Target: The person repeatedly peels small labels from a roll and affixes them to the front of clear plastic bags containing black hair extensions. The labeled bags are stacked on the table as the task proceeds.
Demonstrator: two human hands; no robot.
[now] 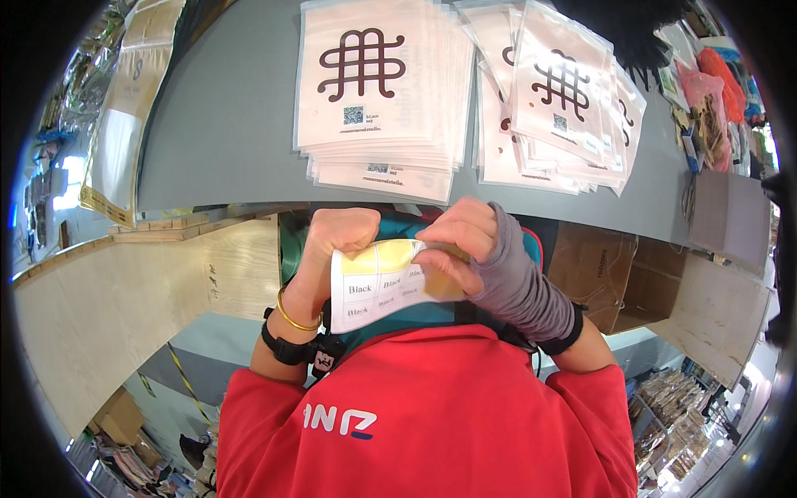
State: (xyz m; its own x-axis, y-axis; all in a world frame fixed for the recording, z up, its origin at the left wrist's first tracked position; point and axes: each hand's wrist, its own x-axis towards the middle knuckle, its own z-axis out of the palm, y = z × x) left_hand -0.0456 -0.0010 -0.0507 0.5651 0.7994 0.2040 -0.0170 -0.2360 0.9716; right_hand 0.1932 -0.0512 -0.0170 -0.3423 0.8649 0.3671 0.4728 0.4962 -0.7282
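Observation:
My left hand (342, 231) is closed on the top left of a sheet of stickers (359, 303), held just in front of the table's near edge. The sheet is white with rows of printed labels, and its upper strip shows bare yellow backing. At its right side, my right hand (459, 241), in a grey fingerless sleeve, pinches the curled edge with thumb and fingers. Whether a single label is between those fingertips I cannot tell. Beyond my hands lie a neat stack of flat clear-fronted pouches (365, 124) with a dark looped emblem and a looser pile of the same pouches (560, 100).
The grey tabletop (224, 108) carries a long clear plastic bag (124, 124) at its left. Something black and fluffy (623, 29) lies at the far right. Below the table stand a wooden panel (133, 290) on the left and a brown cardboard box (594, 266) on the right.

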